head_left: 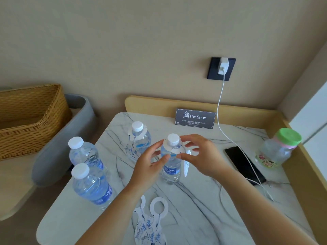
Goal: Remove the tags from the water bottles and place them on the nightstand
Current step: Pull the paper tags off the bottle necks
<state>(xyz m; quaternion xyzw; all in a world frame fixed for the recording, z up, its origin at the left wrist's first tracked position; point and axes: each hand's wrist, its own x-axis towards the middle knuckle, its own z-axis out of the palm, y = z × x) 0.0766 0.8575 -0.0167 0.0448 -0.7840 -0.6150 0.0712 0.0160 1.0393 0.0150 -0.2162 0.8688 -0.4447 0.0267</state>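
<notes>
Head view: water bottle [171, 171] at frame centre, its tag [177, 150] held at both sides
The bottle is stood upright on the nightstand [203, 209]; the tag's ring is seated round the neck, pinched at its left rim by the left hand [150, 165] and at its right rim by the right hand [203, 156]. A second tagged bottle [140, 140] is seen behind, two loose tags [150, 225] are laid at lower centre, a phone [244, 165] at right

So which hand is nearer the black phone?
Right. The right hand pinches the neck tag just left of the phone; the left hand pinches it from the bottle's far side.
</notes>
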